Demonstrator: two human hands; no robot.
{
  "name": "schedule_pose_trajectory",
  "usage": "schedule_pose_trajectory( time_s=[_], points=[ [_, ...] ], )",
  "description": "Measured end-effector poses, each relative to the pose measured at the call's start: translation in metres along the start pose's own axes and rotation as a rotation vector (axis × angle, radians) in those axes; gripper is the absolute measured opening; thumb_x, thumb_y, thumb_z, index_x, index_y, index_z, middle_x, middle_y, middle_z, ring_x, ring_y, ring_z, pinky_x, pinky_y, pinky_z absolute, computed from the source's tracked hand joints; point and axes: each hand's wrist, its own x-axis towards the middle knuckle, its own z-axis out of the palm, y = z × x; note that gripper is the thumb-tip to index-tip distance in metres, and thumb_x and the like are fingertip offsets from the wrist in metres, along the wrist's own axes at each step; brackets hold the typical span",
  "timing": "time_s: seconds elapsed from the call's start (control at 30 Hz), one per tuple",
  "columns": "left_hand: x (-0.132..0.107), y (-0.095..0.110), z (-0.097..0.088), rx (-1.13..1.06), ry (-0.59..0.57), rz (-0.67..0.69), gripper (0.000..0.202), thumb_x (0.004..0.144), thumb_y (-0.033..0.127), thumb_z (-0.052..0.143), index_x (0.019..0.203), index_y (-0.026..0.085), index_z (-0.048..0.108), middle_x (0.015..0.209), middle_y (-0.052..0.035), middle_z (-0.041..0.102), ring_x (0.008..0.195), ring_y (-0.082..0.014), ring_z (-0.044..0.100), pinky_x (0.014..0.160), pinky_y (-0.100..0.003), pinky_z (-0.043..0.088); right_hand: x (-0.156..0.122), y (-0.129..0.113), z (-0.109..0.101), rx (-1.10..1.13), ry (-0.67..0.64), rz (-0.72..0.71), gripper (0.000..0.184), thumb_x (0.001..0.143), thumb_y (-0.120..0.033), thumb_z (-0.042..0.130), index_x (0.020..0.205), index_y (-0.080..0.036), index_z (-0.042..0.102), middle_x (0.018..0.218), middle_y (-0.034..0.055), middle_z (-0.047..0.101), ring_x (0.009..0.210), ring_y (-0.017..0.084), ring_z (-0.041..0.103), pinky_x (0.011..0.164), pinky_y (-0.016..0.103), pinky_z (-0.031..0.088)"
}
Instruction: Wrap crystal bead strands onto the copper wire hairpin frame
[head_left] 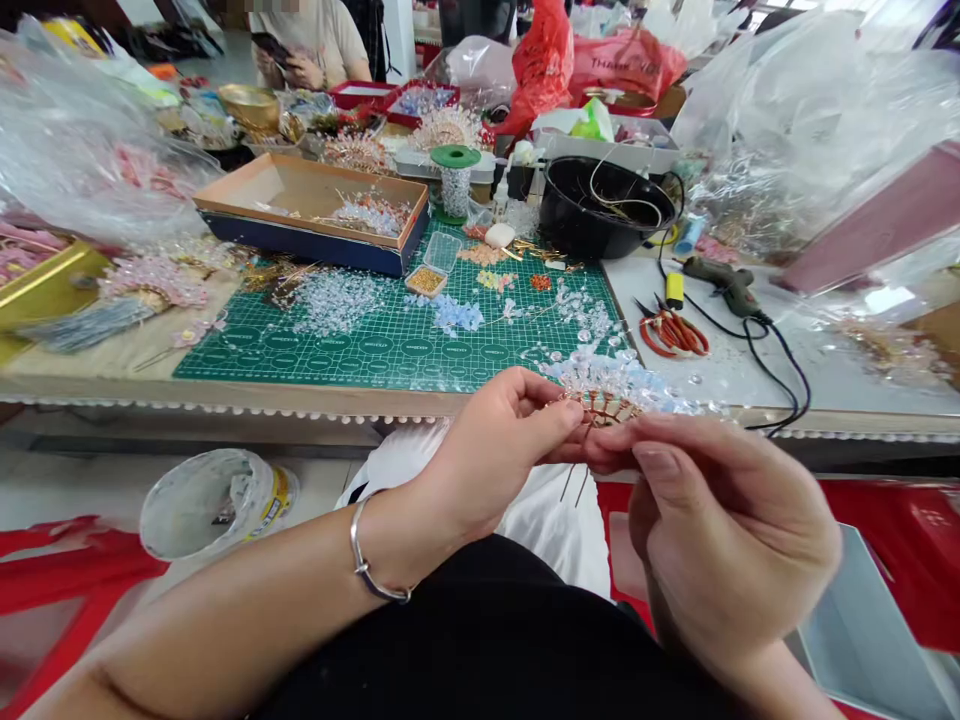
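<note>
Both hands hold a beaded hair comb (615,382) with clear and pale blue beads above a copper-coloured wire base, over my lap at the table's front edge. My left hand (495,450), a silver bracelet on its wrist, pinches the comb's left end. Thin wire prongs stick out below these fingers. At the comb's lower right, my right hand (720,510) is closed with thumb and forefinger pressed together; whatever lies between those fingertips is hidden. Behind the comb lies a green cutting mat (360,350) with clear beads (337,300) and blue flower pieces (457,315).
An open box (300,245) and a black bowl (592,240) stand behind the mat. Red-handled pliers (675,333) and a corded glue gun (724,285) lie at right. Plastic bags (825,120) crowd both sides. A bucket (214,510) stands below left. Across the table sits a person (322,45).
</note>
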Motion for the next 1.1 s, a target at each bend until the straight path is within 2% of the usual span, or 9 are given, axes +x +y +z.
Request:
schedule_pose_trajectory(
  time_s=[0.1,0.17,0.27,0.37,0.57,0.73,0.9,1.1],
  points=[
    [-0.002,0.002,0.0,-0.01,-0.037,-0.017,0.018,0.081,0.017,0.066,0.083,0.016,0.048,0.071,0.0023,0.063,0.065,-0.0082,0.065,0.067,-0.023,0.055,0.003,-0.006,-0.003,-0.162,-0.053,-0.069,0.019,0.077,-0.011,0.067,0.092,-0.023,0.068,0.079,-0.0033,0.069,0.068,0.011,0.064,0.06,0.025,0.055],
    [-0.002,0.002,-0.001,0.004,-0.048,-0.011,0.017,0.082,0.019,0.067,0.083,0.015,0.05,0.071,0.003,0.062,0.066,-0.0064,0.064,0.065,-0.019,0.054,0.005,-0.01,-0.006,-0.358,-0.14,-0.218,0.021,0.076,-0.008,0.067,0.092,-0.022,0.068,0.081,-0.0024,0.067,0.071,0.01,0.061,0.063,0.024,0.051],
    [-0.002,0.002,-0.003,0.057,-0.056,0.016,0.02,0.078,0.019,0.071,0.085,0.015,0.053,0.073,0.0046,0.059,0.065,-0.0045,0.061,0.06,-0.015,0.052,0.009,-0.015,-0.011,-0.532,-0.262,-0.44,0.03,0.073,-0.004,0.068,0.1,-0.018,0.065,0.089,0.0021,0.066,0.078,0.012,0.06,0.07,0.027,0.05],
    [-0.002,0.002,-0.004,0.082,-0.059,0.023,0.02,0.076,0.014,0.071,0.085,0.015,0.053,0.073,0.005,0.059,0.065,-0.0046,0.061,0.061,-0.016,0.053,0.011,-0.018,-0.016,-0.692,-0.257,-0.546,0.03,0.072,-0.006,0.069,0.1,-0.015,0.064,0.09,0.0052,0.065,0.078,0.014,0.059,0.072,0.029,0.049],
    [-0.002,0.003,-0.002,0.063,-0.045,-0.017,0.014,0.081,0.016,0.065,0.084,0.016,0.051,0.071,0.0032,0.063,0.067,-0.0092,0.067,0.061,-0.021,0.057,0.01,-0.025,-0.018,-0.97,-0.226,-0.45,0.012,0.079,-0.016,0.066,0.09,-0.018,0.061,0.078,0.0016,0.066,0.068,0.012,0.058,0.065,0.026,0.045],
    [-0.003,0.002,-0.001,0.083,-0.069,-0.007,0.013,0.082,0.018,0.065,0.083,0.016,0.052,0.07,0.0035,0.064,0.067,-0.0088,0.067,0.057,-0.017,0.055,0.013,-0.026,-0.018,-1.023,-0.252,-0.406,0.003,0.08,-0.019,0.063,0.081,-0.019,0.06,0.077,0.0024,0.065,0.07,0.013,0.057,0.065,0.027,0.043],
    [-0.004,0.001,0.001,0.097,-0.068,-0.011,0.012,0.082,0.018,0.064,0.081,0.016,0.053,0.07,0.003,0.065,0.067,-0.01,0.068,0.055,-0.016,0.053,0.013,-0.027,-0.02,-1.097,-0.236,-0.387,0.016,0.082,-0.025,0.06,0.067,-0.02,0.056,0.063,0.0,0.057,0.057,0.012,0.049,0.051,0.028,0.034],
    [-0.005,0.001,0.004,0.108,-0.04,-0.028,0.013,0.081,0.021,0.066,0.081,0.015,0.055,0.071,0.0016,0.065,0.068,-0.011,0.069,0.054,-0.016,0.053,0.013,-0.029,-0.02,-1.139,-0.247,-0.345,0.019,0.083,-0.026,0.057,0.064,-0.021,0.057,0.064,-0.0003,0.058,0.057,0.012,0.051,0.051,0.028,0.033]
  ],
)
